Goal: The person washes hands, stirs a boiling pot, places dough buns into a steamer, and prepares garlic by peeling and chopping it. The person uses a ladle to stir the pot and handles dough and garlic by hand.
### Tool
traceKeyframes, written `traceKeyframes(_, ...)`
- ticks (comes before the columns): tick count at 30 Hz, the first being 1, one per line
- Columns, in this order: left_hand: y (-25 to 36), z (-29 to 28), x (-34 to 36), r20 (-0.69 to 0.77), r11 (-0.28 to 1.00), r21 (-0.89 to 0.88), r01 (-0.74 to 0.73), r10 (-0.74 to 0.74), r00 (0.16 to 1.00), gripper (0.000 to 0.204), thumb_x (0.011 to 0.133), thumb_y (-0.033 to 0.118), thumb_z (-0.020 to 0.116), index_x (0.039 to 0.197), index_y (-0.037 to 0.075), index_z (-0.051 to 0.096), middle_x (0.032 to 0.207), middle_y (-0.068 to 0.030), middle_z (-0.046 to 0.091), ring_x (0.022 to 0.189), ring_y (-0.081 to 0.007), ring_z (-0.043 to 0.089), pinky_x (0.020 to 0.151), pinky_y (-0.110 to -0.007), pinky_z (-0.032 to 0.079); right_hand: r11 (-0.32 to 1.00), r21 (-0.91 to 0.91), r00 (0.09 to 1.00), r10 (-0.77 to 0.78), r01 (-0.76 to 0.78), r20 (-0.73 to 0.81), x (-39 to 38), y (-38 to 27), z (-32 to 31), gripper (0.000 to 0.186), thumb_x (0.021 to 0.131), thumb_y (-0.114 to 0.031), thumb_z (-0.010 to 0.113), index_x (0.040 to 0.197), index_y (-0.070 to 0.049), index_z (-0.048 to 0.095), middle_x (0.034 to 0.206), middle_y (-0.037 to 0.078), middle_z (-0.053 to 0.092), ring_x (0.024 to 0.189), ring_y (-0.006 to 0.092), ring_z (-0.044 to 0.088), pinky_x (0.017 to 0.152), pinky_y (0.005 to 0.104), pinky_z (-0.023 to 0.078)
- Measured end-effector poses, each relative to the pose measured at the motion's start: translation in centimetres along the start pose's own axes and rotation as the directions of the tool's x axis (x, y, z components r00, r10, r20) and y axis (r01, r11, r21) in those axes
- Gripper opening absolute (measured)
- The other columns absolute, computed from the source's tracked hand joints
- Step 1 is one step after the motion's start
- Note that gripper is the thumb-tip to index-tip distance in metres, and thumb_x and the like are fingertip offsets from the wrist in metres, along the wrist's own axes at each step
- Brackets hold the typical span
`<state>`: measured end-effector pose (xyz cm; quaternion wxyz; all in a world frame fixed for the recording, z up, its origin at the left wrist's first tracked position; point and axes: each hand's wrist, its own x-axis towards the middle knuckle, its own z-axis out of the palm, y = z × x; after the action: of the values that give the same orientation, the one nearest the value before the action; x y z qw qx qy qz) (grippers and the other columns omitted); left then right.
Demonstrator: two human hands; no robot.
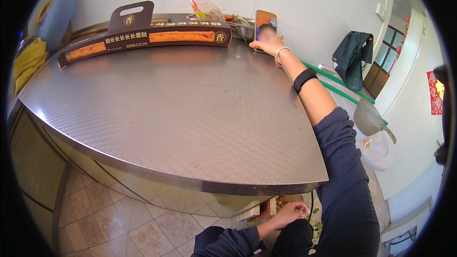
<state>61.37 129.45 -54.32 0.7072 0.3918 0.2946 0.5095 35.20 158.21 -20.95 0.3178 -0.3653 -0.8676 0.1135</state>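
Observation:
At the far right corner of the metal-topped table (pixel 190 109), a smartphone (pixel 265 19) stands upright near the wall with its screen lit. My right arm stretches out to it; my right hand (pixel 270 44) is at its lower end, thumb and fingers on either side. A bangle and a black band circle that wrist and forearm. My left hand (pixel 291 213) is low, beside my knee below the table's near edge. Its fingers are curled together, and what they hold, if anything, is too small to name.
A long dark carton (pixel 143 38) with a handle lies along the table's back, near a wire basket (pixel 243 31) and a plastic bag (pixel 207 8). On the right are green poles (pixel 340 89), a grey dipper (pixel 369 116) and a hanging dark jacket (pixel 353 59). Yellow cloth (pixel 29 62) hangs left.

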Motion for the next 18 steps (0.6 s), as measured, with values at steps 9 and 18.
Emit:
traceKeyframes(9, 0.4, 0.6, 0.1, -0.017, 1.0, -0.027, -0.003, 0.003, 1.0, 0.015, 0.089, 0.0, 0.047, 0.097, -0.001, 0.059, 0.081, -0.0012, 0.057, 0.073, -0.0067, 0.053, 0.068, -0.02, 0.045, 1.0, 0.018, 0.993, 0.006, -0.009, 0.119, -2.1, -1.2, -2.2, 0.077, 0.058, -0.041, 0.074, 0.122, -0.004, 0.051, 0.13, 0.026, 0.042, 0.113, 0.0375, 0.046, 0.095, 0.0405, 0.043)
traceKeyframes(18, 0.4, 1.5, 0.0, -0.019, 0.995, 0.097, 0.021, -0.019, 1.0, 0.019, 0.089, 0.003, 0.051, 0.106, 0.003, 0.06, 0.095, -0.0013, 0.063, 0.089, -0.0076, 0.059, 0.076, -0.02, 0.048, 0.923, 0.328, 0.952, -0.105, 0.201, -0.289, -15.6, 4.2, -12.0, 0.062, 0.058, -0.021, 0.077, 0.107, 0.003, 0.048, 0.099, 0.014, 0.048, 0.087, 0.0232, 0.054, 0.076, 0.0337, 0.049)
